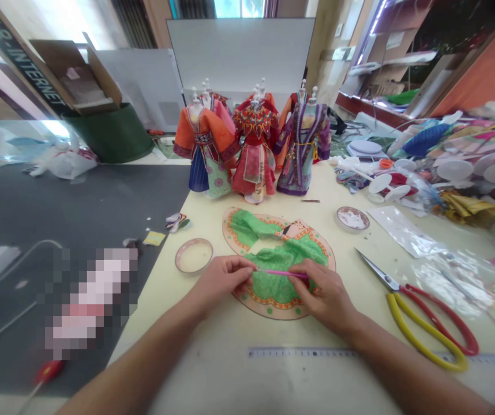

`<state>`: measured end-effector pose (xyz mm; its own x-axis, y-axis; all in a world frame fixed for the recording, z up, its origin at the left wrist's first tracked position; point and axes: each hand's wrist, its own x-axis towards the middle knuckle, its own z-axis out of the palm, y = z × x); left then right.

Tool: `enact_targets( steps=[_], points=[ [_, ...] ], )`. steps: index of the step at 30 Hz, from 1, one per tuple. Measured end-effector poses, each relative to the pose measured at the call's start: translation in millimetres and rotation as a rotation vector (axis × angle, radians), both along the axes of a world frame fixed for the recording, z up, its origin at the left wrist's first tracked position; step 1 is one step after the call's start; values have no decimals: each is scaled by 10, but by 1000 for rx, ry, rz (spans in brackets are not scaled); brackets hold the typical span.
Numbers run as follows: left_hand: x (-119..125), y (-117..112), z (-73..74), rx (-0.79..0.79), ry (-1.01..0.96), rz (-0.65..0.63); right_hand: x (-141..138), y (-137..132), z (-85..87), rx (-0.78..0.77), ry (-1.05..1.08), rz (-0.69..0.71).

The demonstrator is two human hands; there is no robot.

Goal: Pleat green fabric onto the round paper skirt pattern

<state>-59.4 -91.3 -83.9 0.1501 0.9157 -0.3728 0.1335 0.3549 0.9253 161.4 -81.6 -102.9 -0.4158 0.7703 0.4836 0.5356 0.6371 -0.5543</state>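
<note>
Head view: pink strip (282,274) (very thin)

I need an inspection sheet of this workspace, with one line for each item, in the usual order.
Surface: pale yellow work table, crowded toward the right.
Job's things: thin pink strip above a green-and-orange garment panel.
Clutter: red-and-yellow-handled scissors, metal ruler, round dish, plastic sheets.
Hands: left hand and right hand both pinch the strip.
Cables: thin white cord on the floor, possibly a cable.
Surroundings: costumed miniature dress forms, green bin, grey floor.
</note>
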Motion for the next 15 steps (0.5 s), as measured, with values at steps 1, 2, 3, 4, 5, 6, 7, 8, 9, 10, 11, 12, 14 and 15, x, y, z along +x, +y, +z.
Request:
enact_targets(
  steps=[1,2,3,4,5,6,7,8,9,10,11,12,14,15],
  points=[
    [-1,-1,-2,0,2,0,1,0,-2,-1,2,-1],
    [-1,-1,-4,0,4,1,2,0,-4,-2,4,0],
    [-2,-2,-5,0,5,1,2,0,-5,-4,6,2],
    [-2,-3,-5,-1,6,1,1,0,-6,-6,7,3],
    [-2,-4,-5,-2,5,2,-1,0,-5,-8,7,3],
    [-1,-4,-3,-3,4,1,-2,-1,-3,-8,6,3],
    [0,-4,0,-4,4,1,-4,-2,0,-8,3,2],
    [1,-3,3,-5,6,3,-6,-2,3,-8,1,0],
    [2,-2,7,-7,6,4,-7,-3,7,-7,0,-3],
    [4,0,10,-11,7,6,-7,-4,11,-6,-2,-4],
    [5,1,13,-15,5,8,-7,-5,15,-6,-3,-4],
    [6,3,15,-18,2,7,-6,-5,17,-7,-4,-4],
    [7,6,15,-19,-1,7,-4,-6,19,-9,-1,0],
    [7,7,15,-18,-1,7,-3,-7,18,-9,1,3]
  ],
)
